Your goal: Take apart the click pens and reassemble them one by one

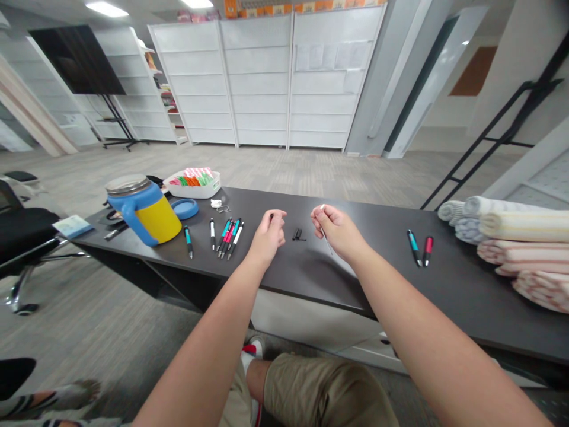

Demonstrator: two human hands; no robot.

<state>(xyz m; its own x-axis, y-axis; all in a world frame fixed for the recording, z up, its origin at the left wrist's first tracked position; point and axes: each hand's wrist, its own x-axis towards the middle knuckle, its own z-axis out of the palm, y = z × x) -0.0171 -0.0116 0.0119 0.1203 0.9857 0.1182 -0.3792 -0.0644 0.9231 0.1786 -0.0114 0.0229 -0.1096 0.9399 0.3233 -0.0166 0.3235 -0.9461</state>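
At mid-frame, right hand (333, 228) pinching a slim pale piece (327, 242), left hand (269, 236) apart, curled, whether around anything I can't tell, small black parts (296, 234) between them, pens (228, 237) clustered left of centre.

Lit by ceiling lights (106, 9) over grey floor (267, 169); backed by tall white units (255, 83); furnished with dark worktop (386, 237), black chair (26, 228), stand-mounted screen (77, 59).

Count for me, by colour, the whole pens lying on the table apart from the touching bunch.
Teal pens: 2
White pen, just left of the bunch: 1
Red pen: 1
Total: 4
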